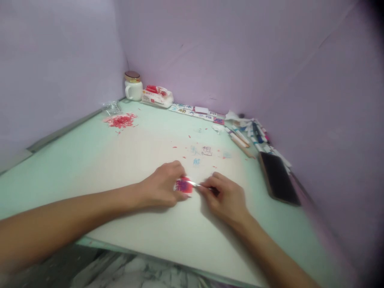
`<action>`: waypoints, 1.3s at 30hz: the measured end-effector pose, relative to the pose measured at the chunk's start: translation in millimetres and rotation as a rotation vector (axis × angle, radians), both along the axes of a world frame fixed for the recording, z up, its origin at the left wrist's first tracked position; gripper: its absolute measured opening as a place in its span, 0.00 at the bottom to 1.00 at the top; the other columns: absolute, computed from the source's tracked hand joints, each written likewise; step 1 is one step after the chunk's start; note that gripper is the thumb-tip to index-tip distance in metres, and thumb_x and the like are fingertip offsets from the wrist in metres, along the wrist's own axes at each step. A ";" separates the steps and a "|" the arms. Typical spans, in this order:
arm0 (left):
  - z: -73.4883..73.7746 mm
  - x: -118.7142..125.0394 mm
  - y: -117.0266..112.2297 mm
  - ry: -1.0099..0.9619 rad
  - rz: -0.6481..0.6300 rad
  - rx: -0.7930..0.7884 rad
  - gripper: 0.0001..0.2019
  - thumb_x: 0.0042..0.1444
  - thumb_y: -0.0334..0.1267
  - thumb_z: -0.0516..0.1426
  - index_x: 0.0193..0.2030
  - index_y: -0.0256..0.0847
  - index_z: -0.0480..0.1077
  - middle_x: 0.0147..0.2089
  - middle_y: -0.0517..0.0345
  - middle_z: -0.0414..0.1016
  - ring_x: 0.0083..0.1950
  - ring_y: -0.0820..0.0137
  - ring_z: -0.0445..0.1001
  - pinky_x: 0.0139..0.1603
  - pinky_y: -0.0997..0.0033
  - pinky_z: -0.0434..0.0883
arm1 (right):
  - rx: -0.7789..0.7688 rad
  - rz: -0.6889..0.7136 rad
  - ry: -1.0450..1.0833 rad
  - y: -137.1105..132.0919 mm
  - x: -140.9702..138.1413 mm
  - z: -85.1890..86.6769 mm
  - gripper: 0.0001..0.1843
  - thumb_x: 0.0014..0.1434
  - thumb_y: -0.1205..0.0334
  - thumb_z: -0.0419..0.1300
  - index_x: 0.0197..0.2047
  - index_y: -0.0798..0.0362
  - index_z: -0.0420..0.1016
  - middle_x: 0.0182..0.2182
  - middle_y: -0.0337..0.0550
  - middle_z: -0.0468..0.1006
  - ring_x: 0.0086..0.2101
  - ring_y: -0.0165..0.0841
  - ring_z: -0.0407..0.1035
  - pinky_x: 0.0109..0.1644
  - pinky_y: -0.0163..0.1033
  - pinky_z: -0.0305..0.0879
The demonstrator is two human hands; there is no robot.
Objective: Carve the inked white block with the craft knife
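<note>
My left hand (166,184) pinches a small square block (183,185) between thumb and fingers on the table. Its top is red and white with purple marks like a written character. In my right hand (226,196) is a thin metal carving knife (194,184), gripped like a pen, its tip on or just over the block's red face. Small red shavings (189,137) and written characters in blue and dark ink (206,150) show on the pale tabletop beyond my hands.
A heap of red shavings (121,120) lies at the back left. A lidded white mug (134,90), a wipes packet (157,98) and a row of character blocks (192,113) line the wall. Markers (239,139) and a dark phone (277,176) lie on the right.
</note>
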State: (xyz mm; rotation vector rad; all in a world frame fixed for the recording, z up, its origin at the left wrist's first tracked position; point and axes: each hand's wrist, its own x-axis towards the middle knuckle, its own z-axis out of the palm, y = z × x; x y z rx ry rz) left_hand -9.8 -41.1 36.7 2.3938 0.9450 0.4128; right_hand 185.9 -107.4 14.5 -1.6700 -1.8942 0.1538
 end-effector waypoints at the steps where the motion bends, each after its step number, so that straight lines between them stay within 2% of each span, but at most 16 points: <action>1: 0.1 -0.1 0.0 0.002 -0.004 0.002 0.12 0.46 0.41 0.62 0.34 0.38 0.66 0.36 0.57 0.66 0.36 0.67 0.66 0.36 0.67 0.65 | 0.002 -0.013 0.002 -0.2 -0.5 0.0 0.10 0.55 0.56 0.59 0.25 0.49 0.73 0.22 0.34 0.69 0.24 0.27 0.63 0.27 0.33 0.53; 5: 0.0 -0.4 0.5 0.015 -0.018 0.014 0.12 0.46 0.41 0.62 0.34 0.38 0.66 0.36 0.57 0.66 0.36 0.67 0.66 0.37 0.66 0.65 | 0.028 -0.051 0.001 -0.6 -1.1 -1.7 0.09 0.54 0.57 0.59 0.25 0.49 0.73 0.23 0.34 0.70 0.23 0.26 0.63 0.26 0.33 0.53; 13: 1.4 -0.3 1.9 0.002 -0.033 -0.003 0.13 0.46 0.40 0.62 0.36 0.37 0.68 0.38 0.54 0.66 0.39 0.65 0.68 0.40 0.65 0.67 | 0.047 -0.048 0.007 -0.2 -1.9 -2.5 0.08 0.55 0.58 0.59 0.26 0.49 0.73 0.23 0.34 0.71 0.23 0.26 0.63 0.26 0.33 0.53; 28: -0.5 -0.1 2.3 -0.004 -0.022 -0.021 0.14 0.46 0.41 0.62 0.37 0.37 0.69 0.38 0.54 0.67 0.38 0.66 0.67 0.40 0.66 0.67 | 0.043 -0.043 -0.044 4.1 -2.5 -2.6 0.08 0.55 0.58 0.60 0.26 0.50 0.73 0.24 0.34 0.71 0.23 0.26 0.64 0.25 0.32 0.50; 39: -0.8 -1.2 0.6 -0.073 0.008 -0.092 0.13 0.43 0.38 0.64 0.36 0.38 0.70 0.39 0.55 0.67 0.41 0.66 0.68 0.43 0.67 0.67 | -0.027 0.059 -0.072 9.9 1.2 -3.5 0.10 0.57 0.58 0.57 0.25 0.50 0.70 0.23 0.35 0.68 0.24 0.26 0.63 0.27 0.32 0.50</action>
